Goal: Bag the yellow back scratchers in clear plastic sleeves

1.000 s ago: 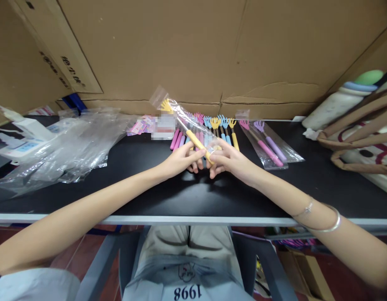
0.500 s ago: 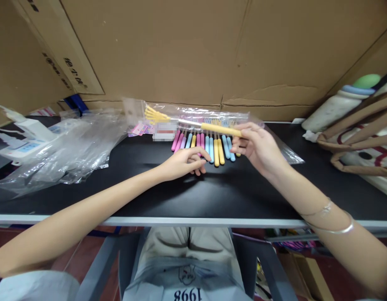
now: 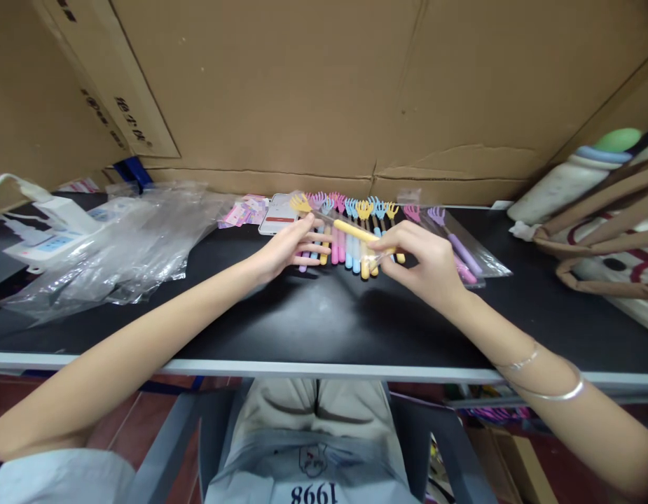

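Observation:
A yellow back scratcher (image 3: 354,229) slants above a row of others, its clawed head to the upper left. My right hand (image 3: 426,262) is closed on its handle end, where clear plastic film shows around the fingers. Beside the head, my left hand (image 3: 289,250) has its fingers spread; whether it touches the scratcher or its film, I cannot tell. Behind both hands lie several pink, blue, purple and yellow back scratchers (image 3: 349,259), partly covered by the fingers. To the right, a bagged purple back scratcher (image 3: 463,252) lies with a pink one.
Clear plastic bags (image 3: 145,245) are piled at left by a white power strip (image 3: 50,241). A phone (image 3: 277,215) and pink printed cards (image 3: 244,211) lie at the back. A bottle (image 3: 570,182) and a fabric bag (image 3: 607,245) stand right. Cardboard (image 3: 302,91) walls the back.
The yellow back scratcher has shifted right and lower, its head now by my left hand. My left hand has moved up and left, spreading its fingers. The plastic film no longer stretches across the row.

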Action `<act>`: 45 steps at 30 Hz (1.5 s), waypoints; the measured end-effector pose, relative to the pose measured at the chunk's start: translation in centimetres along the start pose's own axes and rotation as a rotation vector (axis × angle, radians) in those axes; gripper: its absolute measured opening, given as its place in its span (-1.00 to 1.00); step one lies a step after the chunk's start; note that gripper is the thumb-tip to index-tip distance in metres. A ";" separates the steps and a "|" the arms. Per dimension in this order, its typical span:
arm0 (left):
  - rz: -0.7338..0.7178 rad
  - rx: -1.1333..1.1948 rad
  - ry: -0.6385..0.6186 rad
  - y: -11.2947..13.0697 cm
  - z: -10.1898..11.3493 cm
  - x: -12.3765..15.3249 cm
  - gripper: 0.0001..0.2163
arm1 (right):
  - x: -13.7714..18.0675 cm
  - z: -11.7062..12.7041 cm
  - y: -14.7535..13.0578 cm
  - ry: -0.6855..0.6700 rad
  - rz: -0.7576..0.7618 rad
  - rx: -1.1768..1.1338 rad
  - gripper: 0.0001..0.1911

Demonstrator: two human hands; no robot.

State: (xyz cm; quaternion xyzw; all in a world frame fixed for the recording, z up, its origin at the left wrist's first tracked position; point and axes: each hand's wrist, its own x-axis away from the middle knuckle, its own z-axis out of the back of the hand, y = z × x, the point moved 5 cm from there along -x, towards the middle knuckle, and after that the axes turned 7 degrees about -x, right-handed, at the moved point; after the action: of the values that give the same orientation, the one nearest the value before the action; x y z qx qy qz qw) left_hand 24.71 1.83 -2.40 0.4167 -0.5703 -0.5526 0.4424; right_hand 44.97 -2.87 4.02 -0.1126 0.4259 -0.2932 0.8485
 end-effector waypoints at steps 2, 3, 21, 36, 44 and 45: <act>-0.003 0.046 0.043 -0.1 0.2 -0.1 -0.54 | 0.1 -0.4 0.0 -0.062 0.042 0.002 -0.89; -0.011 0.066 0.074 -0.1 0.3 -0.1 -0.56 | 0.1 -0.6 0.1 -0.086 0.054 -0.008 -0.89; -0.050 0.031 0.232 0.7 1.2 0.3 -0.70 | 1.4 -3.0 1.5 -0.532 -0.340 -0.654 -0.65; -0.114 -0.025 0.126 1.0 -1.1 1.1 -0.65 | 1.9 -5.1 2.9 -0.407 -0.714 -0.853 -0.56; -0.073 -0.050 0.097 1.0 -1.6 1.3 -0.65 | 1.8 -5.6 2.2 -0.442 -0.722 -0.902 -0.55; -0.071 -0.054 0.067 0.9 -1.6 1.2 -0.65 | 1.8 -5.5 2.1 -0.448 -0.715 -0.907 -0.54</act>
State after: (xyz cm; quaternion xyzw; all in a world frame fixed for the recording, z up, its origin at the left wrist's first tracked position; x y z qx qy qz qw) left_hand 26.00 0.30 -1.50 0.4428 -0.5247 -0.5692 0.4524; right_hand 42.35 -1.92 -1.45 -0.6566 0.2553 -0.3184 0.6342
